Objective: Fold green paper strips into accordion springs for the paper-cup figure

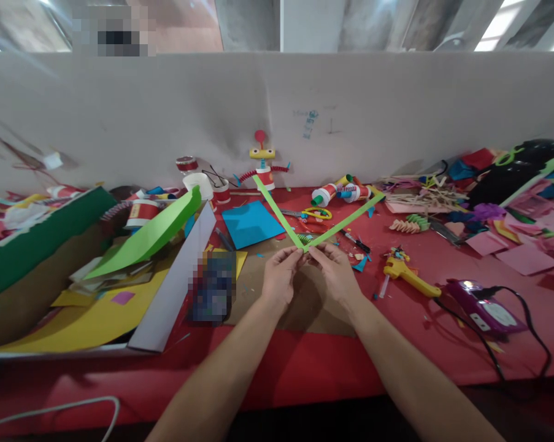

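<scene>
Two light green paper strips form a V, meeting at a corner low in the middle of the head view. My left hand pinches that corner from the left, thumb and fingers pressed together. On the other side, my right hand pinches the strips just right of the corner. Their far ends spread up and outward above the table. A small pleated green paper piece shows just behind the corner, partly hidden. Below both hands lies a brown cardboard sheet. Whether the strips are glued together I cannot tell.
Blue paper, yellow-handled scissors and a paper-cup robot figure lie or stand beyond. A yellow glue gun and a purple power strip with cords are right. An open box with coloured paper stands left.
</scene>
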Demonstrator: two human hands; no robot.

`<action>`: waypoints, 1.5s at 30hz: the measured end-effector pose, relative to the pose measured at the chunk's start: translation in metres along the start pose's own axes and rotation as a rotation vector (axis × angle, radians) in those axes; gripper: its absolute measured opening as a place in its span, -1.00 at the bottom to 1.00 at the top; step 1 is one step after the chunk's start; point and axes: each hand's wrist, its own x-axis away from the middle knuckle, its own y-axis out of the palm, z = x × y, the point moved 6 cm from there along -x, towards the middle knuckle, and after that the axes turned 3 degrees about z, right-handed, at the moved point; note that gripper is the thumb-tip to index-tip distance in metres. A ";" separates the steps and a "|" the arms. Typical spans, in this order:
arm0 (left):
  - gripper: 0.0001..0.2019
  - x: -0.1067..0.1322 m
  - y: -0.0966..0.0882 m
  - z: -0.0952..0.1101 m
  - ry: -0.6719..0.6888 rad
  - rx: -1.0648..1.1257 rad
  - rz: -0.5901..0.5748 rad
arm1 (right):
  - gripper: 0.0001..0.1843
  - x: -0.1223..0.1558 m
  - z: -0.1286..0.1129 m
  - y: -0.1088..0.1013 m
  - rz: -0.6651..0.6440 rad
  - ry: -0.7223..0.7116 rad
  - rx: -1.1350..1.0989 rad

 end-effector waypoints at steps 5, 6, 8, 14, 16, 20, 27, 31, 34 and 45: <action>-0.84 0.003 0.002 -0.002 -0.001 -0.043 -0.048 | -0.82 0.000 -0.002 -0.005 0.025 -0.049 0.183; -0.84 0.005 0.003 -0.001 -0.007 -0.056 -0.060 | -0.82 -0.001 -0.003 -0.006 0.033 -0.049 0.203; -0.86 0.007 0.005 0.001 -0.019 -0.079 -0.083 | -0.82 -0.001 -0.005 -0.008 0.034 -0.047 0.240; -0.83 0.005 0.003 0.003 -0.011 -0.110 -0.056 | -0.82 -0.001 -0.005 -0.004 -0.021 -0.025 0.233; -0.83 0.003 0.001 0.001 0.015 -0.057 -0.027 | -0.80 -0.001 -0.003 0.000 -0.056 -0.012 0.203; -0.82 0.002 -0.002 -0.004 0.006 -0.010 0.015 | -0.81 0.000 -0.002 0.001 -0.044 -0.016 0.200; -0.84 0.004 -0.004 0.006 -0.036 -0.249 0.048 | -0.85 -0.001 -0.006 -0.001 -0.089 0.065 0.227; -0.82 0.003 -0.004 0.004 -0.085 -0.209 0.008 | -0.84 -0.002 -0.004 -0.002 -0.110 0.092 0.167; -0.80 0.003 -0.005 0.002 -0.129 -0.239 0.027 | -0.85 -0.004 -0.002 -0.005 -0.103 0.099 0.182; -0.82 0.001 -0.006 0.004 -0.036 -0.188 0.073 | -0.75 -0.001 -0.005 -0.002 -0.017 0.099 0.100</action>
